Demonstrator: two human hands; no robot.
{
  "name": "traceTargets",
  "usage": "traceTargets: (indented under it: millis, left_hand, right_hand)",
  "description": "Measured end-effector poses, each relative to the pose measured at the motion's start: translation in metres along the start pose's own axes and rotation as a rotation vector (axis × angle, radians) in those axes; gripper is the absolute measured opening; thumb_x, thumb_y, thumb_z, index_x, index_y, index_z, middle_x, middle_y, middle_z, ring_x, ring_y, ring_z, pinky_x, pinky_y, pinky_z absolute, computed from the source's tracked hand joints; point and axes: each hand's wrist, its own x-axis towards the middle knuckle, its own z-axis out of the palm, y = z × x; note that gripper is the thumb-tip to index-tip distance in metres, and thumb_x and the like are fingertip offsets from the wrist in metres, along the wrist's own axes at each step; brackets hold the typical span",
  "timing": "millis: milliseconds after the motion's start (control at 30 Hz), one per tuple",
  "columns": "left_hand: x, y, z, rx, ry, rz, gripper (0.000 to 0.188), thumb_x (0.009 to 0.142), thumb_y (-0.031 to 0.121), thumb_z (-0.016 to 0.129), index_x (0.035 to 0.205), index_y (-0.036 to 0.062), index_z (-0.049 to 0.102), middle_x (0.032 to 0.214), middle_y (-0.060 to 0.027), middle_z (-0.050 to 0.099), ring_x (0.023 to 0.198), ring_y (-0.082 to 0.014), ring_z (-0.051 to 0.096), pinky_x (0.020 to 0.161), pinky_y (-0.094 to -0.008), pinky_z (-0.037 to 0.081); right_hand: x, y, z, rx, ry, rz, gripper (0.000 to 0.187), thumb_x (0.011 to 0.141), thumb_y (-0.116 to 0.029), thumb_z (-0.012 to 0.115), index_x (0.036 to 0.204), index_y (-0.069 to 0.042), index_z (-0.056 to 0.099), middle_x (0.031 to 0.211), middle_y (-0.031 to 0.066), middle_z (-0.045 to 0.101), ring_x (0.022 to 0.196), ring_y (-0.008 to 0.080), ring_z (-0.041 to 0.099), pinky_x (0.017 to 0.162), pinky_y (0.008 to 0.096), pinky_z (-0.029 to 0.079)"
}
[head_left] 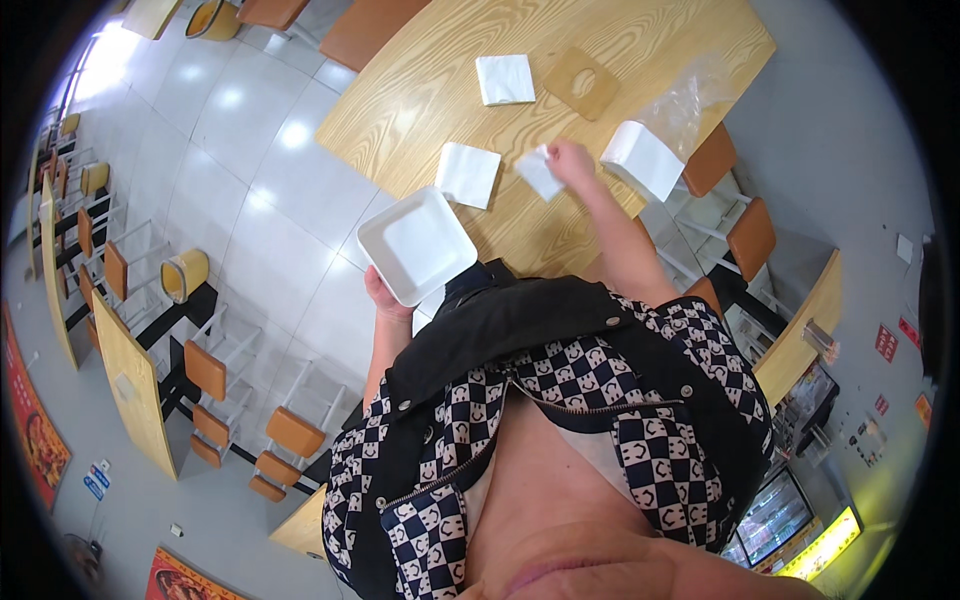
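Working at a big wood-grain table (pixel 420 90). Gripping a kinda deep white tray (pixel 418 245) by its side in the left hand (pixel 388 297), near the table's left edge. Seeing clear plastic (pixel 692 98) off right, behind a thick napkin stack (pixel 648 160), plus a brown slotted panel (pixel 567 83) and two folded napkins (pixel 468 176). Pinching one loose napkin (pixel 537 176) in the right hand (pixel 572 163); can't tell if touching the table.

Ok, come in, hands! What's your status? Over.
Left hand: holding white tray. Right hand: gripping white paper. Clear plastic by paper stack, blocking neither hand.
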Motion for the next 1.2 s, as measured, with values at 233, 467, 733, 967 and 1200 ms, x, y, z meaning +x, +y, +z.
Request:
traceTargets:
  millis: [233,467,733,967,1200]
  left_hand:
    - [-0.012,-0.003,-0.003,0.035,-0.066,-0.035,0.073,0.071,0.051,0.063,0.126,0.0072,0.046,0.119,-0.0101,0.055,0.109,-0.0284,0.053,0.093,-0.0436,0.043]
    - [-0.03,0.011,-0.02,0.048,-0.043,-0.094,0.095,0.065,0.061,0.06,0.14,0.0153,0.024,0.139,-0.0148,0.031,0.124,-0.044,0.033,0.092,-0.0665,0.032]
    - [-0.048,0.027,-0.053,-0.025,-0.033,-0.044,0.079,0.068,0.052,0.063,0.133,0.0135,0.038,0.128,-0.0098,0.047,0.117,-0.0345,0.044,0.096,-0.0561,0.035]
    - [-0.06,0.04,-0.086,0.055,-0.004,-0.039,0.093,0.066,0.06,0.058,0.14,0.0158,0.023,0.139,-0.0145,0.031,0.125,-0.0427,0.032,0.095,-0.066,0.03]
    - [-0.066,0.055,-0.059,0.072,0.049,-0.113,0.093,0.064,0.056,0.06,0.14,0.0175,0.023,0.139,-0.0142,0.031,0.125,-0.0421,0.032,0.096,-0.0667,0.026]
  right_hand:
    - [0.012,-0.05,-0.038,0.114,0.435,-0.121,0.045,0.073,-0.037,0.068,0.097,-0.002,0.055,0.09,0.0127,0.061,0.082,0.0277,0.058,0.069,0.039,0.046]
    - [-0.053,-0.126,0.028,1.229,-0.351,0.355,0.046,0.073,-0.028,0.073,0.107,-0.001,0.057,0.101,0.0092,0.062,0.087,0.0176,0.061,0.072,0.0305,0.049]
    - [-0.035,-0.15,0.068,1.405,-0.16,0.385,0.047,0.063,0.001,0.076,0.105,0.006,0.056,0.101,0.0148,0.063,0.089,0.0231,0.063,0.073,0.0316,0.052]
    - [-0.039,-0.165,0.067,1.492,-0.135,0.371,0.046,0.062,0.005,0.075,0.103,0.009,0.055,0.102,0.0165,0.062,0.089,0.0262,0.064,0.072,0.034,0.054]
    - [-0.045,-0.163,0.074,1.568,-0.125,0.451,0.046,0.066,0.002,0.074,0.107,0.007,0.053,0.103,0.0153,0.06,0.089,0.0269,0.062,0.073,0.0365,0.054]
